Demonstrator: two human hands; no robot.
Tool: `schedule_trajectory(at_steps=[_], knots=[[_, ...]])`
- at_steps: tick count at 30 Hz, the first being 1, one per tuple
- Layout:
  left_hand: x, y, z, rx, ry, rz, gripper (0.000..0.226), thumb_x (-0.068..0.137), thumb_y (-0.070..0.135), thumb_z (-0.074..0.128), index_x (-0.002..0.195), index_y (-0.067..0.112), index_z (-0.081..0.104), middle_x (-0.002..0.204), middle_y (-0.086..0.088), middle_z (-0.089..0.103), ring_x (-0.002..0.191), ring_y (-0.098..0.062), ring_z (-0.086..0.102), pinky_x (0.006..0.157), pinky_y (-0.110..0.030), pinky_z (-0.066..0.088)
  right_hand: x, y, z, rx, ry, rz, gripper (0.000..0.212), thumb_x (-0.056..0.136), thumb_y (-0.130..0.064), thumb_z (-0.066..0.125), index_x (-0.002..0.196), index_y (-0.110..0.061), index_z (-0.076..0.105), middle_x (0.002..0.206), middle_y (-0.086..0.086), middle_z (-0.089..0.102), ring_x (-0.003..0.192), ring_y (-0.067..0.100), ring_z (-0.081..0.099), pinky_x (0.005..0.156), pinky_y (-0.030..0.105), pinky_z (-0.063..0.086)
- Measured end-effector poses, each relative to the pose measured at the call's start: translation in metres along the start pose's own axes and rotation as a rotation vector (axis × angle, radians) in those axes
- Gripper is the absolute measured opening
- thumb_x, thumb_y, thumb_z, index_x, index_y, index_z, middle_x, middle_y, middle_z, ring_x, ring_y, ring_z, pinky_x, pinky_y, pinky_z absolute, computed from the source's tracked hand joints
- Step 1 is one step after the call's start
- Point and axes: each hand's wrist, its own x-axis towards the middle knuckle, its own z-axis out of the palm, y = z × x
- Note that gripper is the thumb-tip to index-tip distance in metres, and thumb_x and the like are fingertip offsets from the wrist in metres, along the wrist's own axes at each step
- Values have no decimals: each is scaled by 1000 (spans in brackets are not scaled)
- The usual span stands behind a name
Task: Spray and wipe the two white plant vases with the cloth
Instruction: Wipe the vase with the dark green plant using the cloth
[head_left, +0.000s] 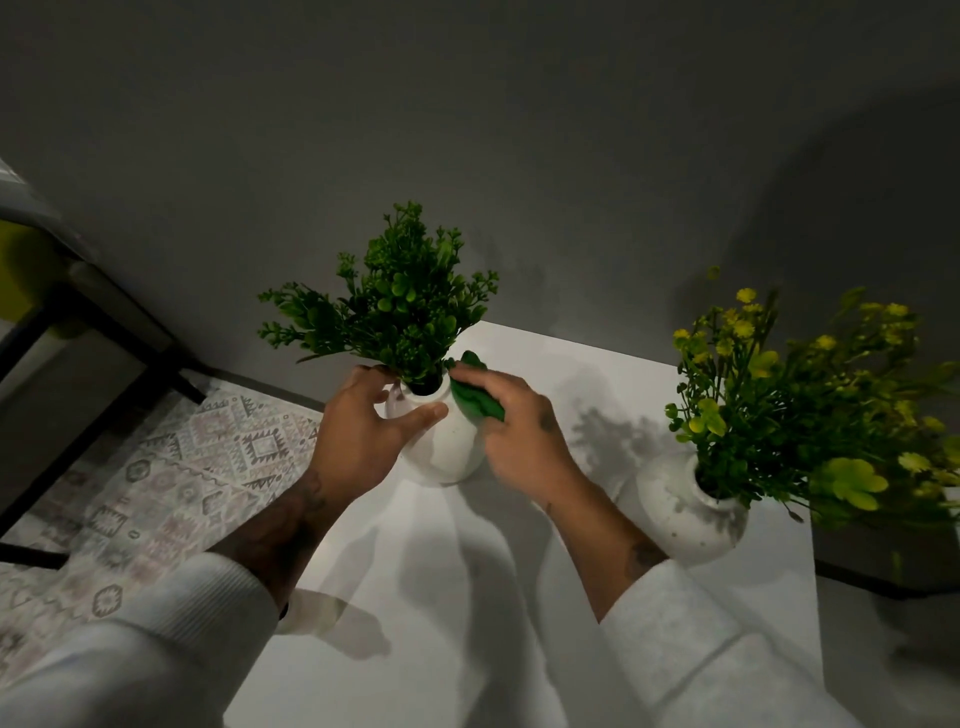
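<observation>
Head view: near 12 o'clock our left hand curls round the neck of the first vase, white, holding a dark green plant. Our right hand clutches the green cloth against its 2 o'clock shoulder. At 3 o'clock, well apart, the second vase carries yellow-green stems. The first vase sits near the white table's 9 o'clock edge, with open tabletop between the vases.

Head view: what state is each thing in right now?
Left vase: upright on table, cloth against it.
Right vase: upright, untouched.
Cloth: bunched, pressed on left vase's shoulder.
Left hand: grips left vase's neck.
Right hand: holds cloth.
</observation>
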Motion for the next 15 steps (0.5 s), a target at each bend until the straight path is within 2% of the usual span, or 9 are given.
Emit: schedule_trajectory(at_steps=[2, 6, 7, 11, 15], knots=[[0, 0, 0, 0, -1, -1, 57, 65, 51, 80, 113, 24, 64, 113, 6, 58, 100, -14, 60, 83, -31, 52, -16, 4, 4, -6, 25, -40, 73, 72, 14, 44, 128, -28, 62, 136, 0, 53, 126, 14, 49, 111, 26, 37], [1, 0, 0, 2, -10, 0, 59, 65, 52, 80, 114, 24, 63, 115, 6, 59, 100, -13, 59, 82, -29, 50, -27, 11, 4, -38, 39, -96, 74, 70, 10, 41, 132, -26, 60, 137, -5, 51, 128, 11, 47, 112, 16, 30], [1, 0, -1, 1, -13, -2, 59, 65, 52, 80, 114, 25, 63, 115, 6, 59, 100, -12, 59, 81, -28, 49, -21, 11, 4, -60, 41, -104, 74, 71, 12, 42, 133, -25, 59, 137, -6, 51, 130, 12, 46, 113, 17, 30], [1, 3, -1, 8, -16, -4, 57, 65, 52, 80, 113, 26, 62, 114, 9, 57, 98, -11, 58, 78, -25, 46, 10, 5, 1, -48, -1, -20, 75, 74, 18, 40, 134, -23, 58, 144, -3, 51, 136, 13, 43, 116, 34, 32], [1, 3, -1, 4, -6, -13, 57, 65, 51, 81, 112, 25, 62, 113, 8, 58, 97, -11, 58, 77, -24, 45, 7, 5, 4, -121, 7, -69, 75, 75, 17, 41, 138, -22, 53, 146, -3, 48, 138, 12, 39, 118, 34, 29]])
